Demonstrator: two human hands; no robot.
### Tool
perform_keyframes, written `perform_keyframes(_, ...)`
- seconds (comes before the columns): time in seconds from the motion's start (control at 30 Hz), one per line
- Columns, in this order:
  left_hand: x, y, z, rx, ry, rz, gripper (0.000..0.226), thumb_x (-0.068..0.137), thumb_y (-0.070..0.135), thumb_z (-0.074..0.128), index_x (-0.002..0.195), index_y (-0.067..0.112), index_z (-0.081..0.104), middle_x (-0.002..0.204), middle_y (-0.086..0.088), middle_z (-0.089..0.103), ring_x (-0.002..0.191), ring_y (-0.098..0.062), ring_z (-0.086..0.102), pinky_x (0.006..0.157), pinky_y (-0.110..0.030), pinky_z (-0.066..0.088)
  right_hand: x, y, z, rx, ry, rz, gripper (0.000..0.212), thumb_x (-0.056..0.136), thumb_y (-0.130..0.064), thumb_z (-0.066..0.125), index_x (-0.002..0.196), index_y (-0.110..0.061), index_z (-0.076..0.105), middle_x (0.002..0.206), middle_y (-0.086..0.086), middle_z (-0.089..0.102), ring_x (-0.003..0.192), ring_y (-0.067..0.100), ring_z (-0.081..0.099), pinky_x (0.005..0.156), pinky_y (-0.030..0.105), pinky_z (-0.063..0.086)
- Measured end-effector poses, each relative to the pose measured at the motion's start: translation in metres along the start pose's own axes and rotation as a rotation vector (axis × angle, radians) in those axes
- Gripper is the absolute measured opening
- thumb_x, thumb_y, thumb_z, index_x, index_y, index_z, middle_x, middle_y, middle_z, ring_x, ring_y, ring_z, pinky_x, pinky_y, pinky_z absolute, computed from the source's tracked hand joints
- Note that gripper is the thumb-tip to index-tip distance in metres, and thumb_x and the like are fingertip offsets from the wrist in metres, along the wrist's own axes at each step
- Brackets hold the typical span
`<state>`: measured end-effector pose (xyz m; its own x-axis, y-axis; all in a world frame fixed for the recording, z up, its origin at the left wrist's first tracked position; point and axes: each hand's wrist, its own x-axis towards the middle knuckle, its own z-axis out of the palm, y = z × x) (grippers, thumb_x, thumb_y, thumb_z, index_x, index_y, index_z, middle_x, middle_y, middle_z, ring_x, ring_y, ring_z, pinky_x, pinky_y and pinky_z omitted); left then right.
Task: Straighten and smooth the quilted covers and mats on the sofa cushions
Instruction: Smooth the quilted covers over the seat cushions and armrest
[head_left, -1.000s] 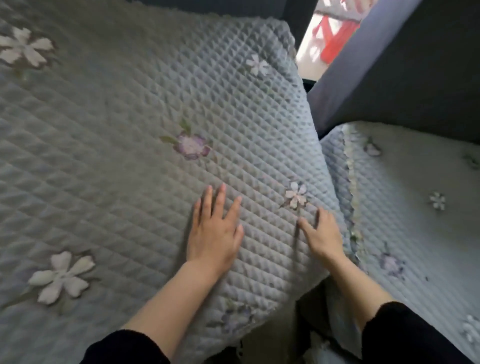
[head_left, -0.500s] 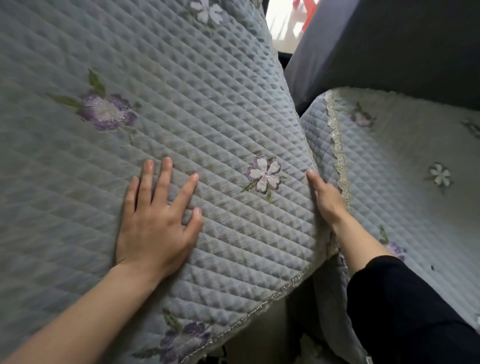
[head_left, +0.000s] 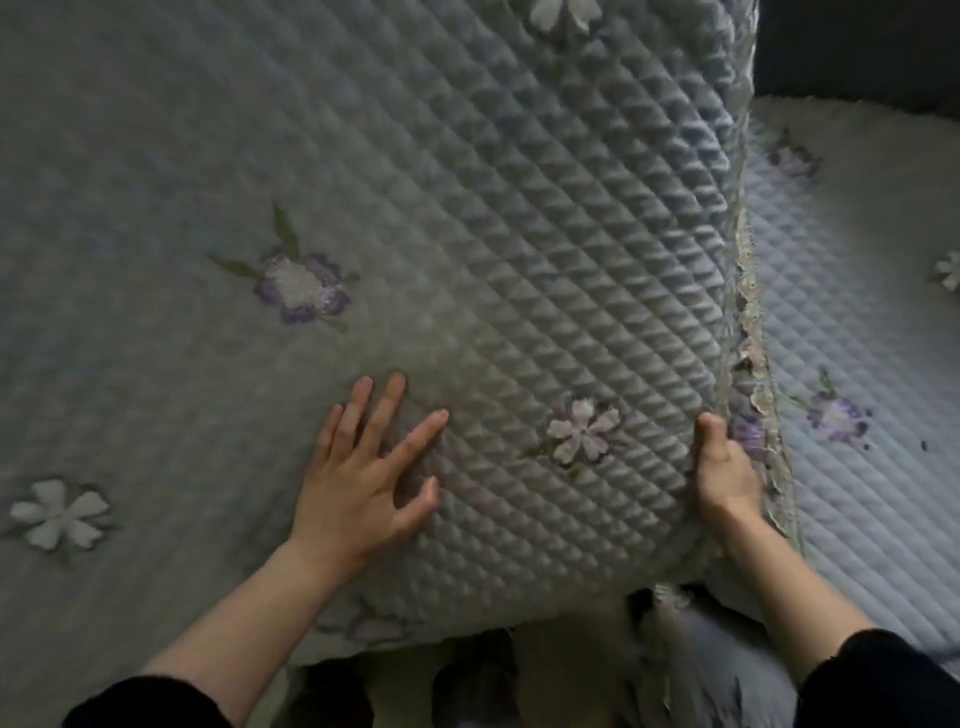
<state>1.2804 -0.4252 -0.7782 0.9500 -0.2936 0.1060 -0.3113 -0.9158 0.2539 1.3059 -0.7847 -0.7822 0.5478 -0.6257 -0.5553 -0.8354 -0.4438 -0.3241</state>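
Observation:
A grey-blue quilted cover (head_left: 467, 218) with embroidered purple and white flowers fills most of the view, lying over a sofa cushion. My left hand (head_left: 363, 478) lies flat on it with fingers spread, pressing near its front edge. My right hand (head_left: 722, 467) is at the cover's right side, thumb on top and fingers tucked out of sight around the lace-trimmed edge (head_left: 748, 312). A second quilted mat (head_left: 857, 322) with the same flowers lies on the cushion to the right.
A dark sofa back (head_left: 857, 52) rises at the upper right behind the second mat. Below the cover's front edge lie shadowed fabric and a dark gap (head_left: 519, 670). Both my sleeves are black.
The view has moved closer and over the cover. My left hand has shifted right with fingers spread wider. My right hand has gone from touching the right edge to wrapping around it.

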Motion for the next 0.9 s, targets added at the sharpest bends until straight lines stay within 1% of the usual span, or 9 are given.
perform_keyframes(0.13, 0.014, -0.013, 0.006, -0.109, -0.090, 0.000, 0.062, 0.078, 0.050, 0.050, 0.137, 0.034, 0.048, 0.151, -0.010, 0.037, 0.141, -0.035, 0.027, 0.113, -0.046, 0.020, -0.018, 0.001, 0.017, -0.128, 0.051, 0.058, 0.085, 0.092, -0.065, 0.025, 0.135, 0.007, 0.041, 0.136, 0.031, 0.044, 0.125, 0.042, 0.044, 0.103, 0.045, 0.032)
perform_keyframes(0.2, 0.047, -0.023, 0.004, -0.123, -0.221, -0.089, 0.068, 0.078, 0.058, 0.039, 0.143, 0.038, 0.038, 0.156, -0.007, 0.030, 0.145, -0.031, 0.020, 0.115, -0.047, 0.018, -0.025, -0.018, 0.029, -0.275, 0.126, -0.055, 0.073, 0.097, -0.053, 0.026, 0.139, 0.006, 0.033, 0.138, 0.031, 0.038, 0.127, 0.044, 0.038, 0.108, 0.047, 0.028)
perform_keyframes(0.27, 0.079, -0.030, 0.001, -0.129, -0.383, -0.179, 0.069, 0.082, 0.060, 0.032, 0.148, 0.041, 0.027, 0.161, 0.000, 0.015, 0.149, -0.025, 0.006, 0.118, -0.043, 0.008, -0.036, -0.044, 0.037, -0.330, 0.160, -0.170, 0.063, 0.099, -0.040, 0.030, 0.147, -0.001, 0.022, 0.147, 0.027, 0.026, 0.136, 0.040, 0.026, 0.114, 0.049, 0.018)
perform_keyframes(0.37, 0.085, -0.032, -0.005, -0.095, -0.443, -0.188, 0.059, 0.096, 0.047, 0.040, 0.151, 0.038, 0.020, 0.162, 0.001, 0.006, 0.149, -0.026, -0.001, 0.118, -0.044, 0.006, -0.062, -0.078, 0.047, -0.428, 0.087, -0.460, 0.061, 0.099, -0.034, 0.032, 0.152, -0.012, 0.010, 0.160, 0.015, 0.005, 0.147, 0.029, 0.002, 0.117, 0.048, -0.001)
perform_keyframes(0.43, 0.061, -0.036, -0.012, -0.127, -0.403, -0.239, 0.059, 0.095, 0.044, 0.038, 0.151, 0.033, 0.024, 0.162, -0.003, 0.011, 0.148, -0.028, 0.004, 0.117, -0.047, 0.009, -0.085, -0.096, 0.060, -0.472, 0.016, -0.645, 0.060, 0.100, -0.035, 0.032, 0.153, -0.016, 0.010, 0.161, 0.009, 0.004, 0.148, 0.025, -0.001, 0.117, 0.046, -0.003)
perform_keyframes(0.5, 0.029, -0.048, -0.026, -0.185, -0.285, -0.374, 0.064, 0.087, 0.041, 0.034, 0.149, 0.023, 0.035, 0.158, -0.009, 0.023, 0.146, -0.032, 0.016, 0.115, -0.050, 0.016, -0.111, -0.116, 0.077, -0.504, -0.042, -0.736, 0.060, 0.099, -0.034, 0.033, 0.152, -0.015, 0.012, 0.160, 0.009, 0.007, 0.148, 0.024, 0.001, 0.117, 0.046, 0.000)
perform_keyframes(0.7, -0.055, -0.099, -0.081, -0.222, -0.127, -0.670, 0.057, 0.082, 0.021, 0.049, 0.137, 0.004, 0.050, 0.146, -0.024, 0.040, 0.136, -0.044, 0.035, 0.109, -0.057, 0.031, -0.203, -0.145, 0.135, -0.654, -0.290, -1.006, 0.066, 0.098, -0.034, 0.037, 0.153, -0.012, 0.007, 0.161, 0.008, 0.003, 0.148, 0.022, -0.003, 0.120, 0.043, -0.001)
perform_keyframes(0.8, -0.084, -0.123, -0.099, -0.276, -0.047, -0.806, 0.051, 0.088, 0.015, 0.051, 0.137, 0.002, 0.049, 0.146, -0.026, 0.039, 0.137, -0.043, 0.033, 0.113, -0.051, 0.027, -0.252, -0.151, 0.163, -0.710, -0.402, -1.118, 0.066, 0.099, -0.034, 0.037, 0.153, -0.013, 0.004, 0.161, 0.005, 0.000, 0.148, 0.021, -0.006, 0.119, 0.040, -0.004)
perform_keyframes(0.9, -0.116, -0.159, -0.123, -0.360, 0.068, -1.078, 0.052, 0.093, 0.010, 0.054, 0.143, 0.003, 0.041, 0.153, -0.021, 0.030, 0.143, -0.033, 0.024, 0.117, -0.039, 0.014, -0.307, -0.157, 0.199, -0.746, -0.498, -1.210, 0.066, 0.097, -0.033, 0.039, 0.152, -0.013, 0.008, 0.161, 0.006, 0.005, 0.148, 0.021, 0.001, 0.119, 0.039, 0.002)
